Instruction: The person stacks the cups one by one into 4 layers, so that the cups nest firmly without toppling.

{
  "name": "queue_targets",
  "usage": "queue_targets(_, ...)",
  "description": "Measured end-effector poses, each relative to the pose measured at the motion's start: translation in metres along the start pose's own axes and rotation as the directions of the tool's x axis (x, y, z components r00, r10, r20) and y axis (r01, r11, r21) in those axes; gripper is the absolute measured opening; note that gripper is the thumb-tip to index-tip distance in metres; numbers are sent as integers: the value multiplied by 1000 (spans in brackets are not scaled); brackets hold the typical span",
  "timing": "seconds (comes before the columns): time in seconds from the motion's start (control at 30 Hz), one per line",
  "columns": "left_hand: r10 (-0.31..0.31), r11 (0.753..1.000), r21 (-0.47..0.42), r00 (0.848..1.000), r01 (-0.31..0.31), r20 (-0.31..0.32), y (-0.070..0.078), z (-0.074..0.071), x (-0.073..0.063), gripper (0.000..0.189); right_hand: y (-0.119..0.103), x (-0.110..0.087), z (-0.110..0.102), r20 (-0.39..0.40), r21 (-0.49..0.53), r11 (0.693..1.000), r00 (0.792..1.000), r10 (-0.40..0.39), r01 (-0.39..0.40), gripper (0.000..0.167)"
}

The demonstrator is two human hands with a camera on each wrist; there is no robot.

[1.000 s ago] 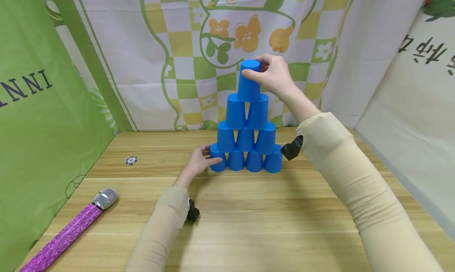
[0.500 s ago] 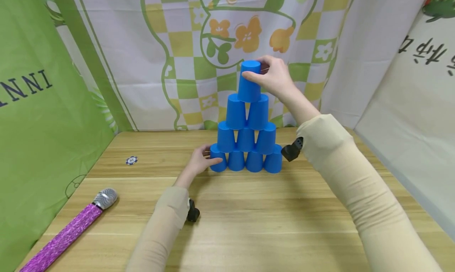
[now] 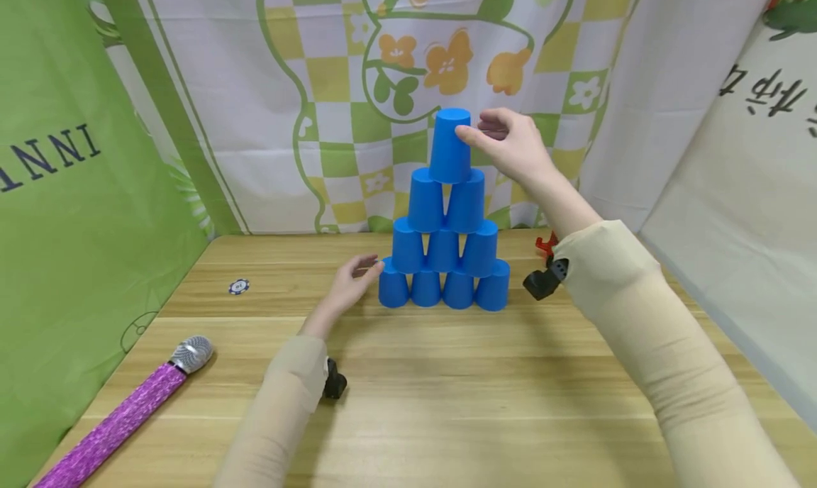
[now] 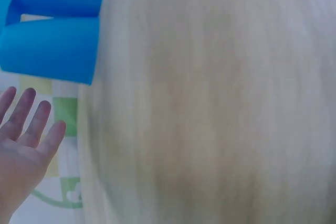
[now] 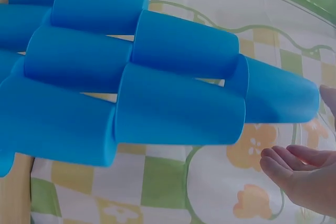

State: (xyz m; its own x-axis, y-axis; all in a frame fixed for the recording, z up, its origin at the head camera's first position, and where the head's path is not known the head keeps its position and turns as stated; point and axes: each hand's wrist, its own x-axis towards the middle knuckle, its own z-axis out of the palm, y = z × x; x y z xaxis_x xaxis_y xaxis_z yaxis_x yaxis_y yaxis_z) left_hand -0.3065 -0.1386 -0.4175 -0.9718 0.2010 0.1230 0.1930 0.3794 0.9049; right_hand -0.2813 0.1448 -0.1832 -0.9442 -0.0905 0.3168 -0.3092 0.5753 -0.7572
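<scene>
Upside-down blue cups form a four-level pyramid on the wooden table [image 3: 408, 403]. The single top cup [image 3: 450, 147] stands across the two cups under it. Beside it, on the right, is my right hand [image 3: 513, 144], its thumb overlapping the cup's edge in the head view; in the right wrist view its fingers [image 5: 286, 163] are spread apart from the cup. My left hand [image 3: 347, 282] is just left of the bottom-left cup [image 3: 393, 289], thumb tip close to its upper edge. In the left wrist view that hand's fingers [image 4: 37, 121] are straight and hold nothing.
A microphone with a glittery purple handle [image 3: 121, 420] lies at the table's left. Behind it is a poker chip [image 3: 239, 286]. A small red object [image 3: 546, 245] shows partly behind my right wrist. A patterned curtain [image 3: 357, 119] hangs behind the pyramid.
My right hand has let go of the top cup and moved off to the right. My left hand has released the bottom-left cup and drawn back left. The pyramid stands as before.
</scene>
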Motion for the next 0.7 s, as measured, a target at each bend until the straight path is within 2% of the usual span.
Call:
queue_targets(0.23, 25, 999, -37, 999, -26, -24, 5, -24, -6, 55, 18, -12, -11, -40, 32, 999, 999, 20, -18, 74)
queue_targets(0.33, 22, 997, -72, 999, -24, -23, 21, -32, -16, 52, 29, -19, -14, -69, 48, 999, 998, 1, 3, 70)
queue_targets(0.47, 41, 994, -96, 998, -46, -53, 39, -41, -25, 44, 44, -29, -16, -114, 85, 996, 993, -24, 34, 64)
queue_targets(0.57, 76, 992, -94, 991, -86, -113, 31, -47, -20, 43, 57, -38, -18, -142, 115, 993, 990, -21, 38, 61)
queue_targets(0.7, 109, 990, -62, 973, -124, -201, 24, -56, -19, 47, 81, -51, -17, -176, 135, 990, 984, -13, 38, 57)
